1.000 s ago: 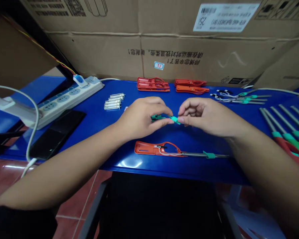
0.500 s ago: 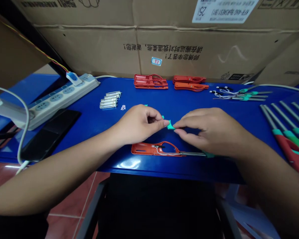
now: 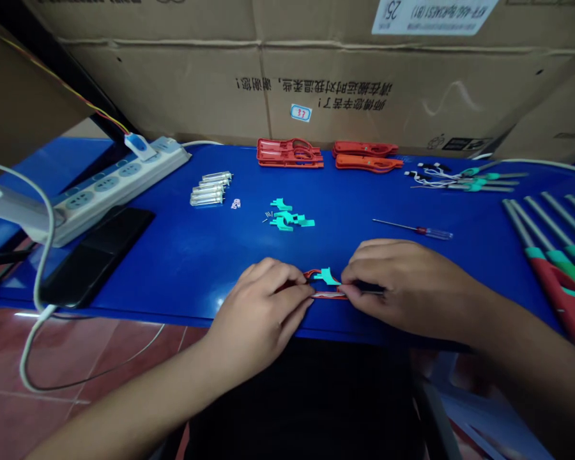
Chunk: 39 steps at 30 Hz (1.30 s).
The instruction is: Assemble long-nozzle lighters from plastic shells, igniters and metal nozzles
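Note:
A small green trigger (image 3: pixel 326 276) sits over the handle opening of an orange lighter half-shell (image 3: pixel 328 295) near the table's front edge. My right hand (image 3: pixel 407 281) pinches the trigger's right end between thumb and fingers. On the shell's left side, my left hand (image 3: pixel 268 303) is closed, with thumb and fingers at the shell's edge. White wire shows along the shell between my hands. Both hands cover most of the shell, so I cannot tell whether the trigger is seated in it. More green triggers (image 3: pixel 283 223) lie beyond, beside several small screws (image 3: pixel 268 216).
A screwdriver (image 3: pixel 426 232) lies beyond my right hand. Red half-shells (image 3: pixel 287 154), orange shells (image 3: pixel 368 164) and wired metal tubes (image 3: pixel 479 184) line the back. Clear tanks (image 3: pixel 211 190), a phone (image 3: pixel 100 255) and a power strip (image 3: pixel 124 182) are left; finished-looking lighters (image 3: pixel 556 275) right.
Both hands have come down toward the front edge, bringing the green trigger from above the table onto the orange shell. The loose triggers, screws and screwdriver are now uncovered.

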Each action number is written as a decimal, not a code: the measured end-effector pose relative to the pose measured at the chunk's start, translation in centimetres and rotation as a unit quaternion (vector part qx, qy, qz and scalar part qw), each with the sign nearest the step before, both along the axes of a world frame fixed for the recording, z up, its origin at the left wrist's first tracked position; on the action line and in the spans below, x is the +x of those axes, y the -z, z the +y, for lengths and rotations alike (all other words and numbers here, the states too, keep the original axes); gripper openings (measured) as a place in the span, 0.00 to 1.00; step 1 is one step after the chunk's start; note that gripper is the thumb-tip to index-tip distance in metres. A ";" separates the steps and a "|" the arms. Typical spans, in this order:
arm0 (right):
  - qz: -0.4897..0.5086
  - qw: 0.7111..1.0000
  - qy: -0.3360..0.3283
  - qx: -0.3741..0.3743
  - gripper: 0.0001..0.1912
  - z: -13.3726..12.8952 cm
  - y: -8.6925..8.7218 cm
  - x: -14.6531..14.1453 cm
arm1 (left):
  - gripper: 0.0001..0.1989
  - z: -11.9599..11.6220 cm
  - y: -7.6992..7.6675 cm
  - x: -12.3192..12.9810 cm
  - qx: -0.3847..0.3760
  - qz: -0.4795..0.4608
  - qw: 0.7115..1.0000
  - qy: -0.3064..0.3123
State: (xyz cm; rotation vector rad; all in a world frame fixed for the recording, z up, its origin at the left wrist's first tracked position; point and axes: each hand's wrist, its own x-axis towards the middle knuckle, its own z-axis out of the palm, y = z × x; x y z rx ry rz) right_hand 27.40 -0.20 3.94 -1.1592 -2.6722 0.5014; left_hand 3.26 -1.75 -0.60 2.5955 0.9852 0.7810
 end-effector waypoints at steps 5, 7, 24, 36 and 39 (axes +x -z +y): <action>-0.006 1.000 -0.014 -0.012 0.08 -0.2 -0.2 0.0 | 0.06 0.1 0.6 -0.1 -0.003 -0.025 1.000 0.007; -0.007 1.000 -0.016 -0.010 0.08 -0.3 -0.1 -0.2 | 0.06 0.1 0.6 -0.1 -0.002 -0.028 1.000 0.010; -0.007 0.997 0.047 -0.054 0.08 -0.9 1.0 -2.2 | 0.06 0.3 0.6 -0.1 -0.028 -0.037 0.999 0.006; -0.009 1.000 0.026 -0.011 0.07 -0.3 0.1 -1.0 | 0.04 0.0 0.0 -0.4 -0.026 -0.038 0.999 0.002; -0.007 0.999 0.032 -0.005 0.08 -0.8 0.2 -0.7 | 0.06 -0.6 0.2 -0.7 0.032 -0.005 0.999 0.031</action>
